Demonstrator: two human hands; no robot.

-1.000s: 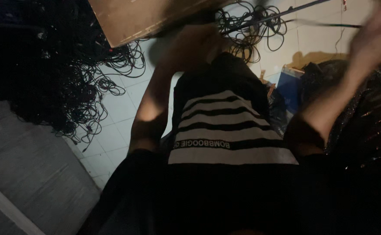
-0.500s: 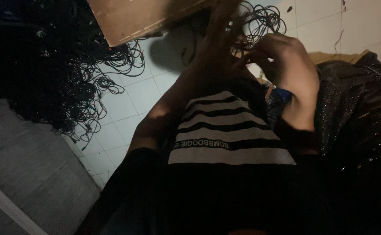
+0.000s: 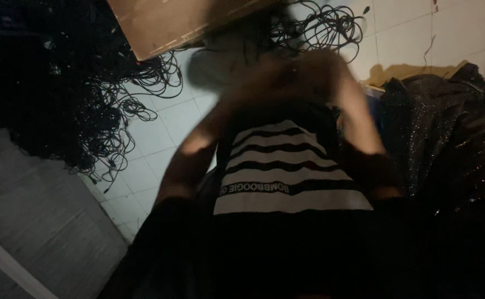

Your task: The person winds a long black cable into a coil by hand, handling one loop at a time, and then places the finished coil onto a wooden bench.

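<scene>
Both hands [image 3: 292, 75] meet, blurred, beside tangled black cables [image 3: 320, 25]

Tangled wires [image 3: 71, 105] on floor left, cardboard box [image 3: 170, 22] above (partly overhanging), bag [image 3: 447, 133] right.

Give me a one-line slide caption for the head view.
Blurred hands meet above a striped shirt, black cables heaped on pale tiles.

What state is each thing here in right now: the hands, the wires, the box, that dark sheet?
Left hand: raised before the chest, motion-blurred, grip unclear.
Right hand: close beside the left, blurred, grip unclear.
Black wires: loose tangled heap on the tiled floor.
Cardboard box: tilted, lying over the wires.
Black plastic sheet: crumpled.
</scene>
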